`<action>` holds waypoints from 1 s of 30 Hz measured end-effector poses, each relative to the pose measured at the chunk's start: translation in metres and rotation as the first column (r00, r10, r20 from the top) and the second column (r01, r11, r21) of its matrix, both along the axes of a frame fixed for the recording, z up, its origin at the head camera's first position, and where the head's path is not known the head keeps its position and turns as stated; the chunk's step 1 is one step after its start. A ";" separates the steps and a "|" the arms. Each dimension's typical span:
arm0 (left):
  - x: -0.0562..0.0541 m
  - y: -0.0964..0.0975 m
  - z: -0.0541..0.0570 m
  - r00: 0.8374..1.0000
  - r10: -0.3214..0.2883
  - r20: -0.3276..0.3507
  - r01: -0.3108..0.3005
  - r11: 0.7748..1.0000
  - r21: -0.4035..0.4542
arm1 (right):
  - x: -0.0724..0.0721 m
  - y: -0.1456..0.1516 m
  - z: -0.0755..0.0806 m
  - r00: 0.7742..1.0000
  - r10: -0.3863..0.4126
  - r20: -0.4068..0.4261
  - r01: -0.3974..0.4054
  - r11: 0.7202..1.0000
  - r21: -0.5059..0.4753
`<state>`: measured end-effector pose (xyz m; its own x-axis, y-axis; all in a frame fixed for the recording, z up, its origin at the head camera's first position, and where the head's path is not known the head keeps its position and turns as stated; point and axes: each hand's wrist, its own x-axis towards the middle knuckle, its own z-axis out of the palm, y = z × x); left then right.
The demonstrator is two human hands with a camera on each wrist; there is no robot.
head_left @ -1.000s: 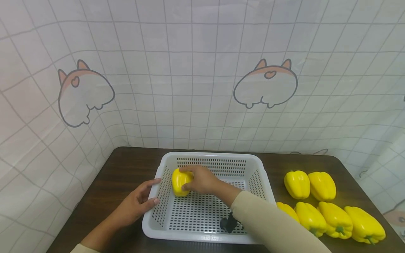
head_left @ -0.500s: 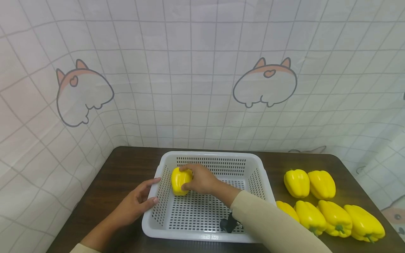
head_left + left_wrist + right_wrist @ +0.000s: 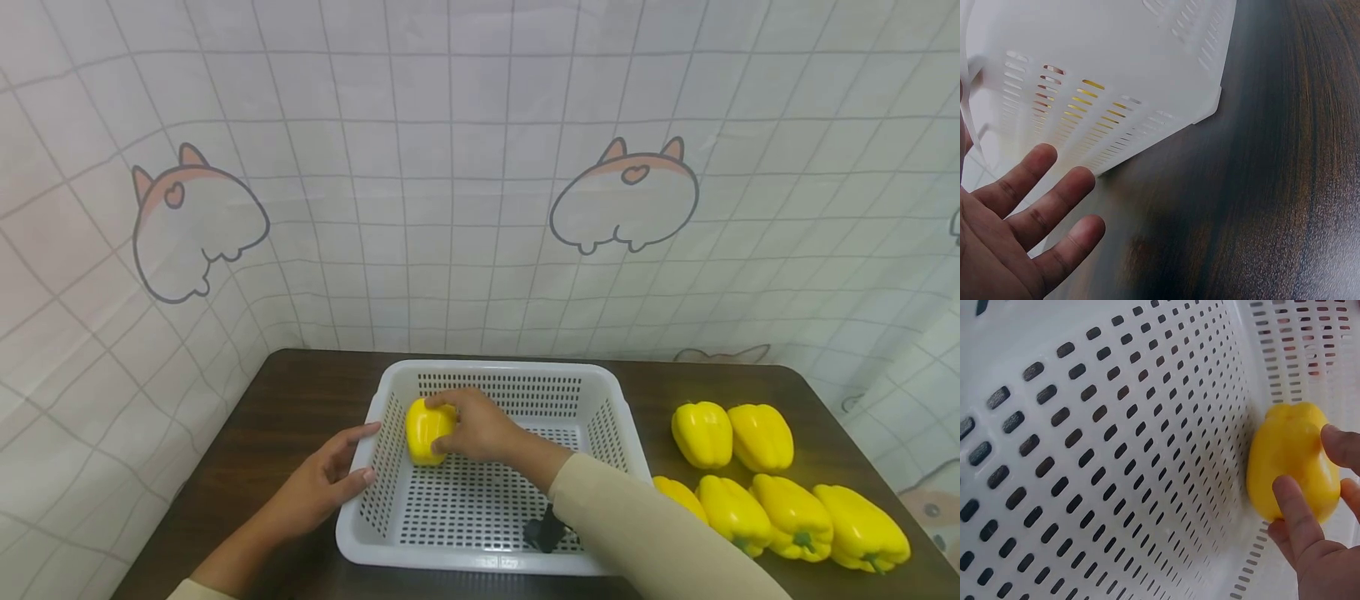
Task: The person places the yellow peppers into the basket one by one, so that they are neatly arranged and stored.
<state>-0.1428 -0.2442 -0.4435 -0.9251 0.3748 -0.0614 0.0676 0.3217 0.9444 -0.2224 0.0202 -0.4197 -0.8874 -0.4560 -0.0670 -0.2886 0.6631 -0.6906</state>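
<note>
A yellow bell pepper (image 3: 426, 433) lies in the left part of a white slotted plastic basket (image 3: 495, 564), close to its left wall. My right hand (image 3: 480, 427) grips this pepper, thumb on the near side and fingers over the far side. In the right wrist view, the fingertips and thumb rest on the pepper (image 3: 1288, 459) above the slotted floor. My left hand (image 3: 318, 487) is at the basket's left rim, with fingertips and thumb right at the edge. From the left wrist, its relaxed fingers (image 3: 1060, 200) show spread outside the basket wall (image 3: 1097, 37).
Several more yellow bell peppers (image 3: 791, 517) lie on the dark wooden table (image 3: 315, 392) right of the basket, two of them (image 3: 702, 435) farther back. A black wrist device (image 3: 547, 532) sits under my right forearm. Behind the table hangs a white gridded curtain (image 3: 420, 208).
Both hands, the pepper and the basket stay in place. Only the head view shifts slightly.
</note>
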 end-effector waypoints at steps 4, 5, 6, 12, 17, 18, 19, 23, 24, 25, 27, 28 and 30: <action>0.000 0.000 0.000 1.000 0.002 0.003 -0.002 1.000 -0.003 | 0.001 0.003 0.000 1.000 0.008 0.001 -0.008 1.000 -0.007; 0.000 0.000 0.000 1.000 0.001 0.002 -0.001 1.000 -0.005 | 0.001 0.003 0.000 1.000 0.010 0.000 -0.010 1.000 -0.008; 0.000 0.000 0.000 1.000 0.001 0.002 -0.001 1.000 -0.006 | 0.001 0.004 0.001 1.000 0.011 0.002 -0.011 1.000 -0.011; 0.000 0.000 0.000 1.000 0.003 -0.005 -0.003 1.000 -0.010 | 0.003 0.009 0.007 1.000 0.021 0.023 -0.020 0.999 -0.038; -0.001 0.000 -0.001 1.000 -0.004 -0.005 0.004 1.000 -0.005 | 0.002 0.018 0.013 0.999 0.034 0.013 -0.034 0.999 -0.037; -0.001 0.000 -0.001 1.000 -0.003 -0.002 0.003 1.000 -0.003 | 0.002 0.021 0.015 0.999 0.032 0.014 -0.032 0.999 -0.034; -0.001 0.001 -0.001 1.000 -0.001 0.000 0.001 1.000 -0.005 | 0.002 0.023 0.017 0.999 0.031 0.014 -0.031 0.999 -0.033; -0.001 0.000 0.001 1.000 0.004 0.008 -0.004 1.000 -0.005 | 0.003 0.034 0.023 0.999 0.027 0.032 -0.027 0.999 -0.025; -0.001 0.000 0.001 1.000 0.005 0.009 -0.005 1.000 -0.004 | 0.003 0.037 0.025 0.999 0.025 0.040 -0.024 0.999 -0.027; -0.002 0.000 0.001 1.000 0.001 0.008 -0.001 1.000 -0.004 | 0.004 0.040 0.027 0.999 0.025 0.044 -0.024 0.999 -0.029; -0.002 0.000 0.000 1.000 -0.005 0.008 0.005 1.000 0.002 | 0.005 0.047 0.030 0.998 0.019 0.052 -0.018 1.000 -0.024; -0.003 0.000 0.001 1.000 -0.006 0.010 0.006 1.000 0.007 | 0.006 0.050 0.032 0.998 0.015 0.055 -0.014 1.000 -0.024; -0.003 -0.001 0.001 1.000 -0.007 0.010 0.007 1.000 0.007 | 0.007 0.057 0.034 0.998 0.013 0.056 -0.011 1.000 -0.025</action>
<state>-0.1456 -0.2451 -0.4425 -0.9218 0.3817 -0.0676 0.0608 0.3146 0.9473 -0.2150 0.0777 -0.3859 -0.8770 -0.4689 -0.1050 -0.2568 0.6421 -0.7223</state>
